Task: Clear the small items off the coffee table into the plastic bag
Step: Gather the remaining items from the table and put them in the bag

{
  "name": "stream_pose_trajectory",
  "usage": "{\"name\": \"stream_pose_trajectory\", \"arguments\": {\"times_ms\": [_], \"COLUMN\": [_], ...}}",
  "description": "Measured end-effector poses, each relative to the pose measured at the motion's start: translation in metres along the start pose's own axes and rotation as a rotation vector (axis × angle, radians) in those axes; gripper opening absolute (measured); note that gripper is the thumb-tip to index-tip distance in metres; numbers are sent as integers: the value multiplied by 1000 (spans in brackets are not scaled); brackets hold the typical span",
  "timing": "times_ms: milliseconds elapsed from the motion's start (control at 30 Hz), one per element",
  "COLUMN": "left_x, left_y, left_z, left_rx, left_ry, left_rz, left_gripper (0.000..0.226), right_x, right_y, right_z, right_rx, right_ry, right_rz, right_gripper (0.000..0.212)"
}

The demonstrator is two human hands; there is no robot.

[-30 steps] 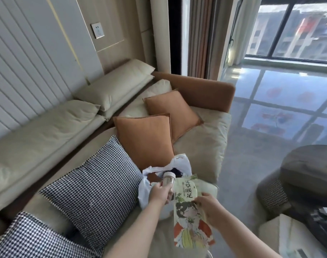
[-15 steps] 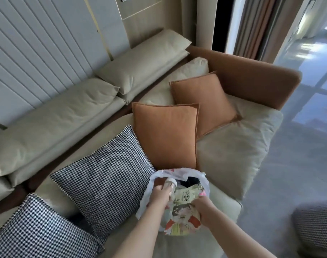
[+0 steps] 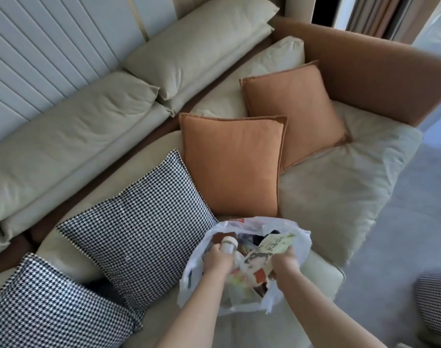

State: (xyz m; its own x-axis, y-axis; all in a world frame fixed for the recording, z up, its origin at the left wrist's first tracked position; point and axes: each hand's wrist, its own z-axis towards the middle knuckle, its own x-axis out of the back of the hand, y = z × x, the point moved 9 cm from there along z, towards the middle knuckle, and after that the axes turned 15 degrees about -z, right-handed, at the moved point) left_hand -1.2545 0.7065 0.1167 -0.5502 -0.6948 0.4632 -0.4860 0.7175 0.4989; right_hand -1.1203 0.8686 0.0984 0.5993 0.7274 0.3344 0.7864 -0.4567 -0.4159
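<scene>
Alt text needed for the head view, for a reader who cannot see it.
Two hands lower items into a white plastic bag on a beige sofa: the left hand grips a small white-capped bottle, the right hand an illustrated packet. Orange and houndstooth cushions lie behind.

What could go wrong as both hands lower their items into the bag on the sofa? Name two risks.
1. The bag is soft and sits near the sofa seat's front edge; pushing the packet in could tip it toward the floor.
2. The left hand holds the jar over the bag's rim side; released early, it might land outside.
</scene>
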Motion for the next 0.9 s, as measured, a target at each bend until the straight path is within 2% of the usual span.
{"name": "stream_pose_trajectory", "arguments": {"times_ms": [100,233,400,567,733,900], "left_x": [11,18,17,9,-14,-53], "left_y": [-1,-2,0,14,26,31], "left_z": [8,12,-7,-45,-98,-150], "left_rx": [-38,-92,-69,-167,-277,-421], "left_ry": [11,0,-77,-217,-386,-509], "left_rz": [19,106,62,110,161,313], "left_gripper": [32,29,47,35,39,40], "right_x": [-11,-28,-25,-6,36,82], "right_y": [-4,5,12,13,24,56], "right_z": [2,-5,-25,-61,-102,-134], "right_rx": [46,46,34,88,221,259], "right_ry": [-14,-86,-114,-111,40,182], "right_rz": [-65,-9,12,23,-118,-216], "right_gripper": [62,76,64,49,36,32]}}
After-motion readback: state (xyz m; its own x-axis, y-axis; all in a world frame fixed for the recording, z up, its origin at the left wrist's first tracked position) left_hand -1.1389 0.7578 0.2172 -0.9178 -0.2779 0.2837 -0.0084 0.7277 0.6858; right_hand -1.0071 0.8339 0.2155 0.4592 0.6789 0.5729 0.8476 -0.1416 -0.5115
